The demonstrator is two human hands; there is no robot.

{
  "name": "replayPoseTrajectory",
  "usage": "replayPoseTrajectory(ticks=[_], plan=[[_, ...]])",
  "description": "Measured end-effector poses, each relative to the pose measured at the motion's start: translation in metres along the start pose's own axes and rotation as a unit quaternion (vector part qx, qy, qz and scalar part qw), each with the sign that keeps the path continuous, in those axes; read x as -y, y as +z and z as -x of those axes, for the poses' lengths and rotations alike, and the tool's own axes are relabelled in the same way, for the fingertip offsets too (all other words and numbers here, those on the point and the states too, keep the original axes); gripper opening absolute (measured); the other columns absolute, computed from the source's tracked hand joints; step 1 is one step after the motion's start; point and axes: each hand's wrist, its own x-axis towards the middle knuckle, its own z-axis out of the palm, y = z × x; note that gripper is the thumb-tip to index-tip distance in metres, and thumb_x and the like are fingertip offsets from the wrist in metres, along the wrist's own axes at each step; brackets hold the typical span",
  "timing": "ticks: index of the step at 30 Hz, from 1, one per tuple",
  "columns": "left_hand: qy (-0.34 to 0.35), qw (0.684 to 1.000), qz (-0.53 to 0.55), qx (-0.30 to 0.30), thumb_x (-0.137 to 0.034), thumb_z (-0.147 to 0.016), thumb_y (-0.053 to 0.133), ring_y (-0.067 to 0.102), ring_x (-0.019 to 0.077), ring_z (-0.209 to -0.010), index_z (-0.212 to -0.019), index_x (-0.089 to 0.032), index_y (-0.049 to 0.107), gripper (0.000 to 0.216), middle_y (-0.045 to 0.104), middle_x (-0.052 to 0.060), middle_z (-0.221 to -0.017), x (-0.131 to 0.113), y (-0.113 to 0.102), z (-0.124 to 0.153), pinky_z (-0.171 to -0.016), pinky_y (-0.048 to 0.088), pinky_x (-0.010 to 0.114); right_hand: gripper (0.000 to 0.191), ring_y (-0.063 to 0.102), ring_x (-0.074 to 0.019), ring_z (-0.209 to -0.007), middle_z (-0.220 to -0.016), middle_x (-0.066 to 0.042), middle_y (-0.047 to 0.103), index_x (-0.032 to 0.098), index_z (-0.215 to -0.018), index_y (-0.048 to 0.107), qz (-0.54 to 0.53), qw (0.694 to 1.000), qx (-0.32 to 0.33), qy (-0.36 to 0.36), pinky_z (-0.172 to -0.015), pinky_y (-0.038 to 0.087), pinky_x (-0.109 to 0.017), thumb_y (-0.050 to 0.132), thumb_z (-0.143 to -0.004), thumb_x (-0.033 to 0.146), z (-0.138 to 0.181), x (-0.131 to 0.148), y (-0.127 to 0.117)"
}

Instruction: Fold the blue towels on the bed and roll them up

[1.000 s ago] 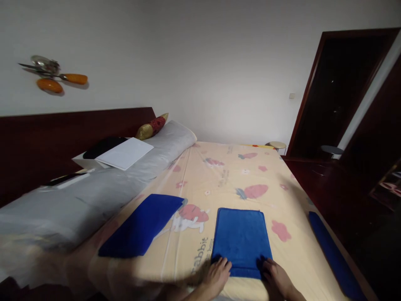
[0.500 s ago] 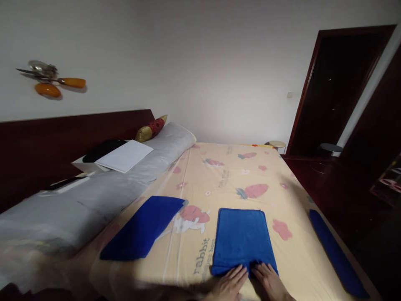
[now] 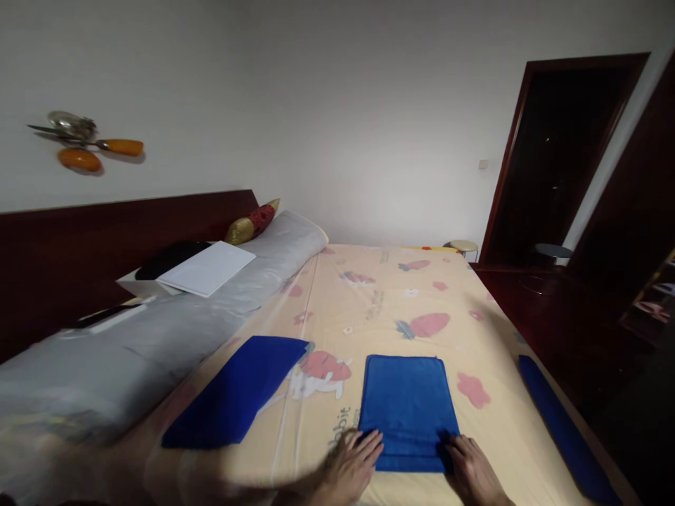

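A folded blue cloth [image 3: 408, 400] lies flat on the bed in front of me, with a crease running across near its front edge. My left hand [image 3: 352, 465] rests over its near left corner, fingers stretched out and close together. At the near right corner, my right hand [image 3: 473, 469] touches the side edge with its fingers extended; its thumb is hard to make out. Left of this cloth lies a second piece of folded blue cloth [image 3: 237, 393], slanted and untouched. Another blue cloth [image 3: 564, 429], long and narrow, lies along the right edge of the bed.
Under everything is a cream bedsheet [image 3: 369, 330] with pink prints. A grey roll of bedding [image 3: 274, 253] runs along the headboard [image 3: 131, 218], carrying a white flat board [image 3: 208, 268] and a red-and-gold cushion [image 3: 253, 223]. Two stools stand beyond, near a dark door [image 3: 574, 161].
My hands have moved apart, from the middle of the cloth's front edge out to its two near corners. The view has tilted up slightly.
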Motion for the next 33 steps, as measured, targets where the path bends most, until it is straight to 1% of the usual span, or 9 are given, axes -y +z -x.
replayPoseTrajectory(ticks=[5, 8, 11, 16, 22, 25, 28, 30, 33], plan=[[0.051, 0.998, 0.042, 0.006, -0.017, -0.091, 0.044, 0.029, 0.0205, -0.142, -0.152, -0.034, 0.001, 0.076, 0.020, -0.002, -0.158, -0.026, 0.026, -0.027, -0.117, 0.028, 0.038, 0.049, 0.051, -0.0289, -0.128, -0.146, -0.007, 0.046, 0.037, -0.142, 0.040, -0.065, 0.993, 0.090, -0.048, -0.105, 0.042, -0.048, 0.043, -0.093, 0.043, -0.011, 0.018, 0.015], [0.062, 0.995, 0.076, 0.035, -0.026, -0.090, 0.050, 0.025, 0.0233, -0.143, -0.152, -0.032, -0.005, 0.082, 0.017, 0.001, -0.158, -0.035, 0.042, -0.034, -0.117, 0.029, 0.042, 0.060, 0.041, -0.0305, -0.134, -0.149, -0.006, 0.038, 0.042, -0.146, 0.027, -0.090, 0.980, 0.154, -0.083, -0.106, 0.040, -0.053, 0.046, -0.090, 0.055, -0.013, 0.024, 0.021], [0.048, 0.994, 0.097, 0.035, -0.027, -0.092, 0.048, 0.022, 0.0234, -0.144, -0.151, -0.032, -0.007, 0.081, 0.014, 0.001, -0.159, -0.029, 0.046, -0.028, -0.117, 0.026, 0.045, 0.060, 0.037, -0.0299, -0.137, -0.149, -0.006, 0.035, 0.040, -0.146, 0.024, -0.079, 0.982, 0.160, -0.067, -0.107, 0.038, -0.055, 0.042, -0.092, 0.056, -0.011, 0.019, 0.022], [-0.037, 0.998, 0.044, 0.001, -0.028, -0.095, 0.043, 0.021, 0.0200, -0.145, -0.151, -0.036, -0.004, 0.073, 0.016, -0.003, -0.159, 0.003, 0.026, -0.005, -0.119, 0.021, 0.043, 0.054, 0.033, -0.0284, -0.139, -0.151, -0.006, 0.034, 0.035, -0.145, 0.031, -0.039, 0.994, 0.097, 0.020, -0.112, 0.032, -0.052, 0.038, -0.094, 0.053, 0.001, -0.014, 0.017], [-0.046, 0.998, -0.032, -0.038, -0.032, -0.098, 0.039, 0.026, 0.0177, -0.143, -0.151, -0.036, 0.007, 0.062, 0.024, -0.004, -0.158, 0.021, 0.005, 0.013, -0.118, 0.021, 0.040, 0.051, 0.039, -0.0277, -0.137, -0.150, -0.007, 0.039, 0.032, -0.142, 0.042, 0.018, 0.997, 0.049, 0.049, -0.110, 0.033, -0.051, 0.036, -0.095, 0.050, 0.009, -0.040, 0.015], [-0.034, 0.998, -0.039, -0.038, -0.025, -0.098, 0.035, 0.028, 0.0195, -0.142, -0.151, -0.032, 0.017, 0.057, 0.028, 0.000, -0.157, 0.013, 0.001, 0.008, -0.116, 0.022, 0.041, 0.045, 0.046, -0.0282, -0.132, -0.148, -0.009, 0.045, 0.029, -0.136, 0.050, 0.031, 0.998, 0.032, 0.036, -0.108, 0.035, -0.049, 0.038, -0.094, 0.041, 0.004, -0.031, 0.012], [-0.026, 0.999, -0.031, -0.023, -0.020, -0.094, 0.037, 0.037, 0.0224, -0.136, -0.146, -0.027, 0.031, 0.053, 0.043, 0.005, -0.150, -0.002, 0.003, -0.002, -0.115, 0.023, 0.042, 0.039, 0.054, -0.0268, -0.120, -0.134, -0.010, 0.059, 0.027, -0.126, 0.059, 0.026, 0.999, 0.020, 0.009, -0.104, 0.037, -0.045, 0.043, -0.090, 0.031, -0.003, -0.010, 0.009], [-0.024, 0.999, -0.024, -0.016, -0.020, -0.090, 0.042, 0.043, 0.0238, -0.130, -0.139, -0.025, 0.040, 0.049, 0.053, 0.006, -0.139, -0.013, 0.010, -0.009, -0.115, 0.024, 0.043, 0.034, 0.057, -0.0252, -0.109, -0.120, -0.009, 0.065, 0.026, -0.115, 0.063, 0.021, 0.999, 0.035, -0.002, -0.097, 0.040, -0.041, 0.046, -0.086, 0.028, -0.007, 0.005, 0.009], [-0.025, 1.000, -0.009, -0.008, -0.022, -0.086, 0.048, 0.043, 0.0253, -0.129, -0.135, -0.025, 0.042, 0.050, 0.053, 0.007, -0.136, -0.025, 0.024, -0.016, -0.114, 0.027, 0.043, 0.031, 0.057, -0.0241, -0.101, -0.109, -0.007, 0.066, 0.025, -0.107, 0.064, 0.019, 0.996, 0.086, -0.030, -0.092, 0.041, -0.038, 0.052, -0.079, 0.026, -0.010, 0.019, 0.010]])
